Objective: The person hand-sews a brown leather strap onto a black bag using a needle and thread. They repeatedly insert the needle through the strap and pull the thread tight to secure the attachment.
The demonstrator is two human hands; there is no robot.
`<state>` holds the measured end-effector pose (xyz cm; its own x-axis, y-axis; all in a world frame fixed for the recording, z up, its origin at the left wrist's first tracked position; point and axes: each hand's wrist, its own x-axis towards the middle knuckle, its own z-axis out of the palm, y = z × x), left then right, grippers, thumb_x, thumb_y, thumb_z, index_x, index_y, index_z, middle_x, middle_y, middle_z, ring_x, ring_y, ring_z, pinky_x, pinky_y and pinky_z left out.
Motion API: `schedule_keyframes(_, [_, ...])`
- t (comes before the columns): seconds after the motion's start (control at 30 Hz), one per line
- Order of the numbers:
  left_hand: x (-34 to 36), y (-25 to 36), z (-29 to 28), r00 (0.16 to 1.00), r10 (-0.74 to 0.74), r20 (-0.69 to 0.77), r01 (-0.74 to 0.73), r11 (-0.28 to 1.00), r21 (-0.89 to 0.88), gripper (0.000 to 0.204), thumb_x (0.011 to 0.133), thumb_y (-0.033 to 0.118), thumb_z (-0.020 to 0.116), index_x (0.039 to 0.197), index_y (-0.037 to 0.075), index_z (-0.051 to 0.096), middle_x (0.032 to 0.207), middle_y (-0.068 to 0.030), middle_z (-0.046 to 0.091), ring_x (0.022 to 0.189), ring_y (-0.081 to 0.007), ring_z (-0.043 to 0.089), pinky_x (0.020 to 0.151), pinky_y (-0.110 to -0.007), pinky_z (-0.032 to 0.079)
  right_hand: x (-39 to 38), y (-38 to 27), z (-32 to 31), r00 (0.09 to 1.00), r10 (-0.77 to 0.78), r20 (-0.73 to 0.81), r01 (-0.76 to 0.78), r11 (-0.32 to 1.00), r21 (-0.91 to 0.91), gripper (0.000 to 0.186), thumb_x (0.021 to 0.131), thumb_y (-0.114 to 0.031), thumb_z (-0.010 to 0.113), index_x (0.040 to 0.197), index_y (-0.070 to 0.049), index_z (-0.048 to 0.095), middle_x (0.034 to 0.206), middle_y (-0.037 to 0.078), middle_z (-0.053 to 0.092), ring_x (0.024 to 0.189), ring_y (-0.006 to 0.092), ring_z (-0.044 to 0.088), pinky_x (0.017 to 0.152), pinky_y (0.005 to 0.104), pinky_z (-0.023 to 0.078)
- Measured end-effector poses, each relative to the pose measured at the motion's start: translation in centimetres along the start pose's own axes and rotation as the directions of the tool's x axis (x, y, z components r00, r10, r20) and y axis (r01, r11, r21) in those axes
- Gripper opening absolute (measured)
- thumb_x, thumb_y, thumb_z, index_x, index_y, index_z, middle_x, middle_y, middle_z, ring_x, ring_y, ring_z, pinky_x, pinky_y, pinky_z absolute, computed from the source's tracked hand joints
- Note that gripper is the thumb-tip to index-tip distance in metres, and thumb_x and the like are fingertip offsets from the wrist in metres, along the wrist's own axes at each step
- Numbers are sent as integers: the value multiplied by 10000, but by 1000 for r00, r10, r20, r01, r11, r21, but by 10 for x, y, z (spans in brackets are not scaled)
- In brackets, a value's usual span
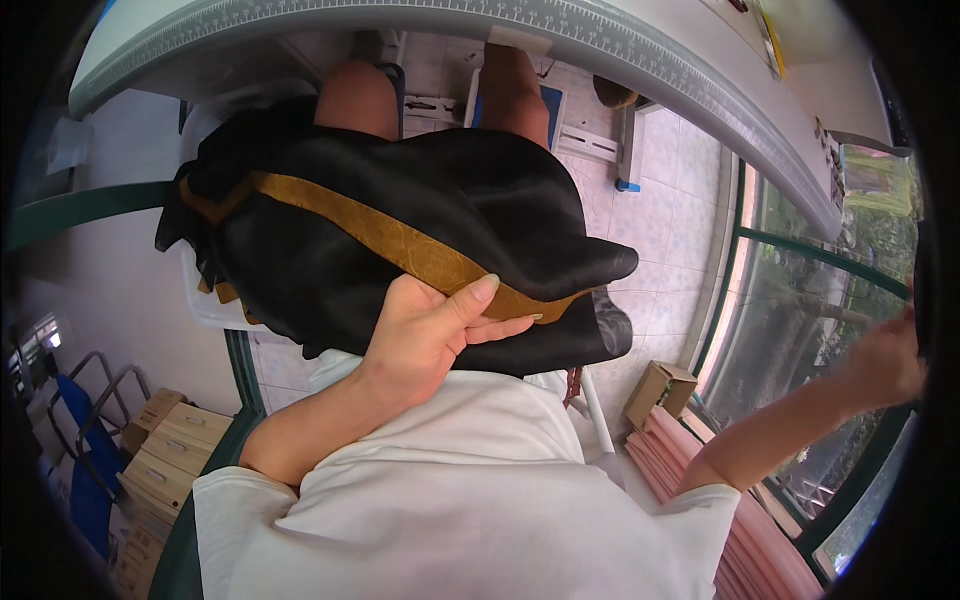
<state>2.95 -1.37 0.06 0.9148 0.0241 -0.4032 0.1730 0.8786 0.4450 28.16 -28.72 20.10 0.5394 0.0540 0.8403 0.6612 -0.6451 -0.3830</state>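
Head view: left hand (425, 335) fingers (500, 328) pinch black garment (400, 190).

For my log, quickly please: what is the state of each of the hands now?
Left hand: closed, gripping the black fabric at its gold band.
Right hand: reaching out to the picture's right rim; open or closed cannot be told.

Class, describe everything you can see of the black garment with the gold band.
The black garment looks like smooth, slightly glossy fabric, bunched in soft folds across the person's lap, above the bare knees. A gold, patterned band runs diagonally across it from upper left to lower right. The left hand grips its near edge, thumb lying on the band. The right hand is stretched away to the side, not touching it.
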Motion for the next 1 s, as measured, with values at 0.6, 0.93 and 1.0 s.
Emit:
schedule_keyframes(0.6, [-4,7,14,997,40,-64,-39,999,22,216,1019,57,564,1092,-129,647,1109,-192,692,1040,-251,692,984,-452,573,-210,-106,69,263,67,962,-765,623,166,38,955,22,638,947,58,634,707,42,662,570,48,593,483,185,463])
schedule_keyframes(0.93, [-4,6,13,997,35,-64,-32,999,39,215,1018,53,565,1114,-125,639,1105,-188,693,1035,-255,694,978,-448,575,-212,-109,70,275,96,957,-775,611,162,22,925,28,659,919,29,638,662,40,653,543,46,572,478,193,424])
schedule_keyframes(1.0, [-4,6,12,998,33,-61,-30,998,50,216,1016,52,568,1125,-123,635,1108,-189,692,1040,-259,693,980,-450,573,-213,-110,70,282,111,953,-777,609,159,38,911,30,672,915,17,637,640,36,644,531,46,558,479,198,404])
